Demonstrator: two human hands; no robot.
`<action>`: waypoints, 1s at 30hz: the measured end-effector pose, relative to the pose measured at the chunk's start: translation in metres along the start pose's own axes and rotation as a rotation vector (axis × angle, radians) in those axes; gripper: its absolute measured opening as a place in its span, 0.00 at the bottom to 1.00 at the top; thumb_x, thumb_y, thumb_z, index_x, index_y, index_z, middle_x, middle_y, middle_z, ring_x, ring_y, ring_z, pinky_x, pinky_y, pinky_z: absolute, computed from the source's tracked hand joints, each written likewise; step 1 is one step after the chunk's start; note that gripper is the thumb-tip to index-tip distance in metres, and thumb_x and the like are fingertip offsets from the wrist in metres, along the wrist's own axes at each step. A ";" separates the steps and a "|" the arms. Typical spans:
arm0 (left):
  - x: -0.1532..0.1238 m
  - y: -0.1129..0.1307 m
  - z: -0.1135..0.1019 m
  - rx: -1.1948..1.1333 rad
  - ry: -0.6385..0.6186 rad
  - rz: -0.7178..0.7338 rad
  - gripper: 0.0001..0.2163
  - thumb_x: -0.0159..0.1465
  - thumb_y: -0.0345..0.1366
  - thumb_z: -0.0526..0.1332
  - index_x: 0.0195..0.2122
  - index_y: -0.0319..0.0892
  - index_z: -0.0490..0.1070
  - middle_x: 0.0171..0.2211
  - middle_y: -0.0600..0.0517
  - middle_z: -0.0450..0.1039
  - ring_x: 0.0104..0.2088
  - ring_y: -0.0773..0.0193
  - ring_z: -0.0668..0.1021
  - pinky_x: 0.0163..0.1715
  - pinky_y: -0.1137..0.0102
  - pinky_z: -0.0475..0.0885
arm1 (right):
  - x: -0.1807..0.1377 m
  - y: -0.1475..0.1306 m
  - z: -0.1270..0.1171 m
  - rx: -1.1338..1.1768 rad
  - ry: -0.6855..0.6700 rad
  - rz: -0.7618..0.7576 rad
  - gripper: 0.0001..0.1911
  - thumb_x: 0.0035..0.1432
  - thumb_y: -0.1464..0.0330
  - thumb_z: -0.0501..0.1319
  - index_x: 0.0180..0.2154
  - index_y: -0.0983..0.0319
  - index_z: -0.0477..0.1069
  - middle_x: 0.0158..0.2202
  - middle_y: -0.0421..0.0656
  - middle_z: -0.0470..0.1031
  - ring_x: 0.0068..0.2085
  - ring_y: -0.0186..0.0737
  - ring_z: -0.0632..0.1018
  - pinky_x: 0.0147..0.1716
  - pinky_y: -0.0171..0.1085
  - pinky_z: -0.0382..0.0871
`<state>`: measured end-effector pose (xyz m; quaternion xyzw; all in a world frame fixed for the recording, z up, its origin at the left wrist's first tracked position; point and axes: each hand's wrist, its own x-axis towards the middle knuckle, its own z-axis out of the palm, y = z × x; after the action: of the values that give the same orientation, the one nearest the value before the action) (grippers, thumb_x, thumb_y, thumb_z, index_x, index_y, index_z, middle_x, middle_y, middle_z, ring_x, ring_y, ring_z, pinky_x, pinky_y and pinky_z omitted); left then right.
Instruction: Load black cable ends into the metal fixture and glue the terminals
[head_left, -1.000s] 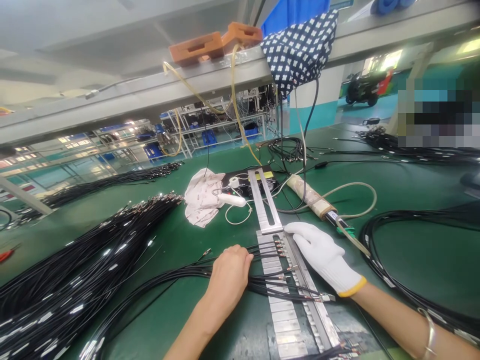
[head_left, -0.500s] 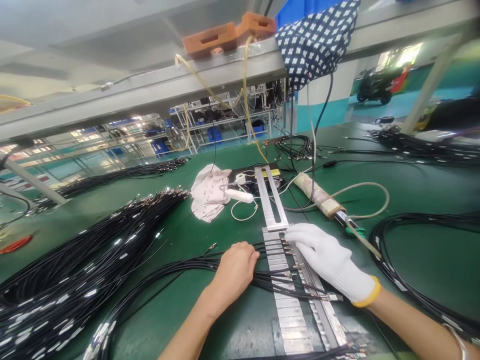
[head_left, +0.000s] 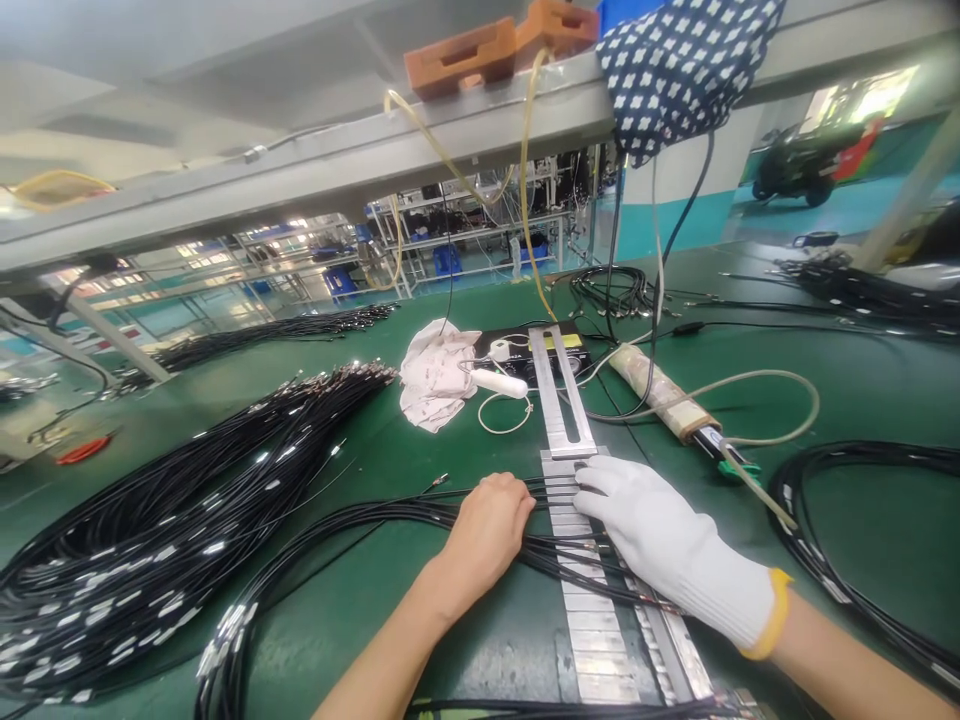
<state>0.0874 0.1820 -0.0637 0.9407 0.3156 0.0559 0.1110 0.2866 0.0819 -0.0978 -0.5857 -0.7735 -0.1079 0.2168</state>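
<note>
My left hand [head_left: 491,530] is bare and closed over a bundle of black cables [head_left: 551,560] beside a slotted metal fixture [head_left: 600,650]. The cables fan out from under it across the fixture's strips. A white knit glove with a yellow cuff covers my right hand [head_left: 667,545], whose fingers curl down on the cable ends at the fixture's right side. The glove hides most of those ends. A flat metal bracket [head_left: 555,420] with a long slot lies at the fixture's far end. To the left, white labels [head_left: 229,630] wrap the same bundle.
A large pile of black cables [head_left: 165,540] lies at left. Behind the fixture are a black box [head_left: 495,345], a crumpled pale cloth [head_left: 439,375] and a white-handled tool [head_left: 499,382]. A wrapped tool [head_left: 667,400] and coiled cables [head_left: 795,510] are at right. Overhead runs a shelf beam [head_left: 300,170].
The view has shifted, so the bench appears farther right. My right fingers have curled farther over the cable ends, covering more of them. My left hand keeps its hold on the bundle.
</note>
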 end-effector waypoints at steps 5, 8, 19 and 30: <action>-0.003 0.016 -0.001 0.054 -0.016 0.115 0.16 0.69 0.22 0.50 0.48 0.43 0.74 0.44 0.48 0.71 0.45 0.56 0.71 0.47 0.63 0.69 | 0.004 -0.003 -0.005 -0.040 -0.006 -0.003 0.18 0.56 0.79 0.53 0.40 0.62 0.80 0.45 0.52 0.79 0.49 0.54 0.76 0.49 0.52 0.73; -0.004 0.023 -0.001 0.135 -0.056 0.145 0.17 0.68 0.20 0.49 0.47 0.41 0.75 0.44 0.47 0.71 0.45 0.54 0.70 0.48 0.60 0.70 | 0.004 -0.006 -0.006 -0.022 0.014 0.018 0.20 0.57 0.79 0.53 0.42 0.62 0.80 0.46 0.52 0.79 0.50 0.52 0.76 0.51 0.51 0.71; 0.001 0.019 0.000 -0.023 -0.015 0.169 0.20 0.66 0.18 0.47 0.42 0.40 0.77 0.40 0.47 0.74 0.42 0.57 0.73 0.44 0.64 0.71 | -0.002 -0.005 0.010 0.081 0.177 0.054 0.19 0.58 0.78 0.52 0.39 0.62 0.80 0.48 0.52 0.79 0.52 0.51 0.77 0.52 0.51 0.73; -0.010 0.009 -0.016 -0.324 -0.062 0.035 0.09 0.68 0.29 0.56 0.36 0.43 0.75 0.38 0.52 0.77 0.42 0.59 0.75 0.49 0.65 0.67 | -0.008 0.025 0.002 0.178 0.384 0.220 0.19 0.63 0.74 0.51 0.42 0.56 0.80 0.47 0.46 0.80 0.50 0.47 0.79 0.53 0.50 0.75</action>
<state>0.0819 0.1722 -0.0463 0.9172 0.2824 0.0788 0.2699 0.3113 0.0831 -0.1056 -0.6137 -0.6562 -0.1246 0.4210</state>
